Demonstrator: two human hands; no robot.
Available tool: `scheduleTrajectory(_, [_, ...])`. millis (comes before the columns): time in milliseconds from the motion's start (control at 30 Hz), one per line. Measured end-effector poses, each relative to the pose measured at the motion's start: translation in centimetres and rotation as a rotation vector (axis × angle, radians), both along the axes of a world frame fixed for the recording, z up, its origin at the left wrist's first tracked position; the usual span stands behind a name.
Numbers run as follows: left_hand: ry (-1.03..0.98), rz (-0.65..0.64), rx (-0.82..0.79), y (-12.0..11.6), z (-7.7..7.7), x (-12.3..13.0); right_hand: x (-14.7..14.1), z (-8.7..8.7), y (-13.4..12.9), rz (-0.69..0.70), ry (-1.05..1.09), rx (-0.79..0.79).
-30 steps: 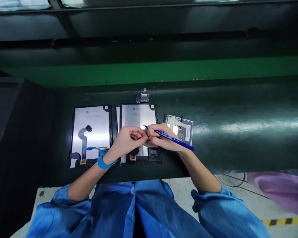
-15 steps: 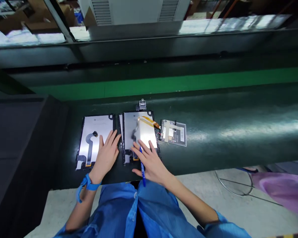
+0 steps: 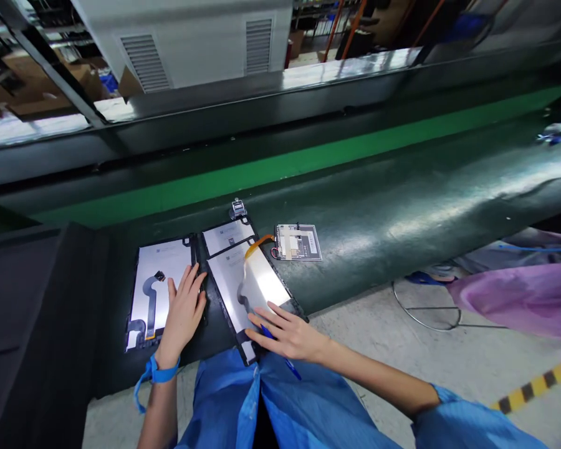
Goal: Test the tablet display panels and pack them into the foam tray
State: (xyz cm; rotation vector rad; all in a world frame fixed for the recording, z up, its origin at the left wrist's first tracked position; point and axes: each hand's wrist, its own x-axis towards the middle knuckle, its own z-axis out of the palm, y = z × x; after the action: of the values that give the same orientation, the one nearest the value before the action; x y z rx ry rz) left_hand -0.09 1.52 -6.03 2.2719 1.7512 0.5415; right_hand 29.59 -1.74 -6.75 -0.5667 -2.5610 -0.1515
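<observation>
My left hand lies with fingers stretched along the right edge of a display panel, whose grey ribbon cable curls over its white back. A blue pen is tucked in the fingers of my right hand. That hand's fingertips rest on the lower end of a second display panel, which lies tilted and reaches over the bench's front edge. Partly under it is a third panel. An orange flex cable runs from the tilted panel to a small circuit board assembly.
A small metal-and-clear device stands behind the panels on the dark green bench. A black box-like block borders the left side. To the right are a round metal stool frame and pink cloth.
The middle panel has slid toward me and turned askew, uncovering more of the panel beneath. My right hand has moved with it, pen still in its fingers. The camera view has turned right.
</observation>
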Motion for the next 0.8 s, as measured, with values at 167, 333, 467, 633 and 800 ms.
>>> scheduleTrajectory(167, [-0.454, 0.137, 0.030, -0.9, 0.2, 2.6, 1.3, 4.9, 1.6, 0.022, 0.465, 0.069])
scheduleTrajectory(333, [-1.416, 0.158, -0.241, -0.4, 1.8, 8.3, -4.8, 4.8, 1.5, -0.446, 1.296, -0.154])
scheduleTrajectory(467, [-1.741, 0.355, -0.046, 0.8, 2.8, 8.4, -7.1, 3.1, 1.4, -0.528, 1.345, -0.582])
scheduleTrajectory(633, [-1.783, 0.673, 0.078, 0.8, 2.0, 4.3, 1.7, 2.2, 7.8, -0.508, 0.897, -0.709])
scheduleTrajectory(800, [-2.014, 0.627, -0.256, -0.2, 1.3, 4.0, 9.3, -0.1, 16.4, -0.688, 0.720, -0.564])
